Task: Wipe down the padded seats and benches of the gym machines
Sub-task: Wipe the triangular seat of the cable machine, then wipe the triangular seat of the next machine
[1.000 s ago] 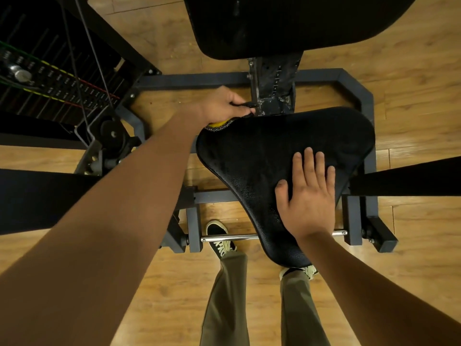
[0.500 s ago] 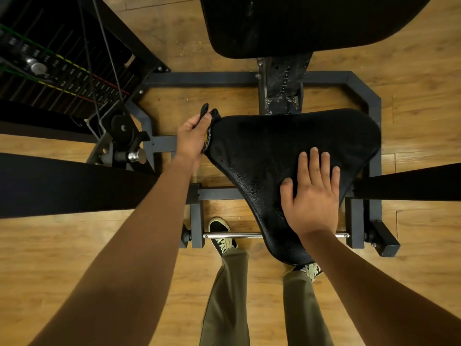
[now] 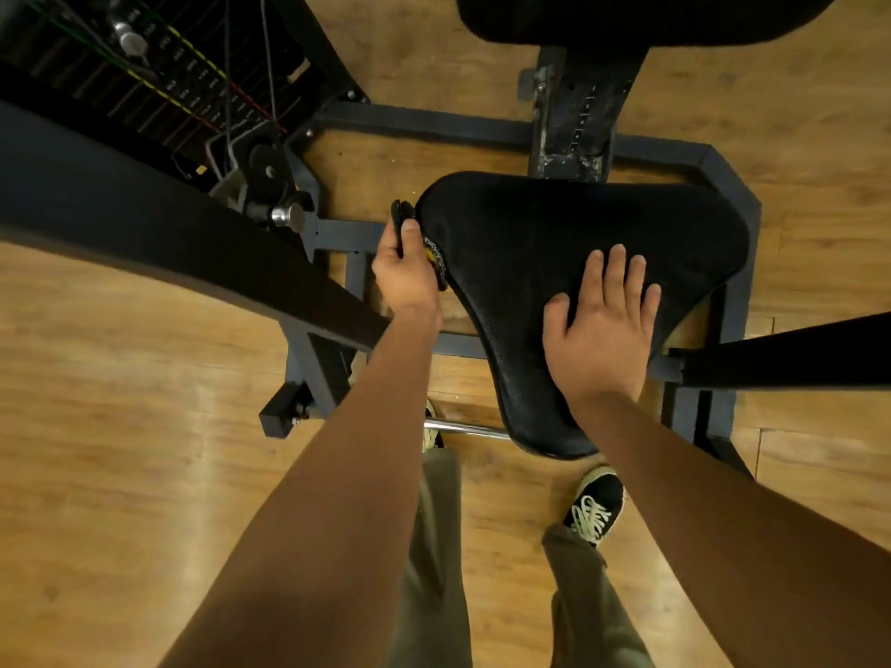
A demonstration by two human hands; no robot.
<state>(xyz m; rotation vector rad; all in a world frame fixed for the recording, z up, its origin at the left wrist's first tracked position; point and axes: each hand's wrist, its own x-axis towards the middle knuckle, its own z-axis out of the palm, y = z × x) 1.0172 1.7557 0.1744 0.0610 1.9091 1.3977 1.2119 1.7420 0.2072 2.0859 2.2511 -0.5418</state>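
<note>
One black seat pad [image 3: 554, 243] sits mid-view on the grey machine frame [image 3: 434, 125], with one back pad [image 3: 627, 16] at the top edge. Two hands, well apart. The right hand [image 3: 600, 325] lies flat on the seat's near right part, fingers straight. The left hand [image 3: 405, 272] is at the seat's left edge, pinching a dark cloth [image 3: 402, 215]; a yellow bit shows beside it. Two shoes [image 3: 598, 503] on the wood floor. Since a second ago the left hand has slid from the rear corner along the left edge; the right hand is unmoved.
</note>
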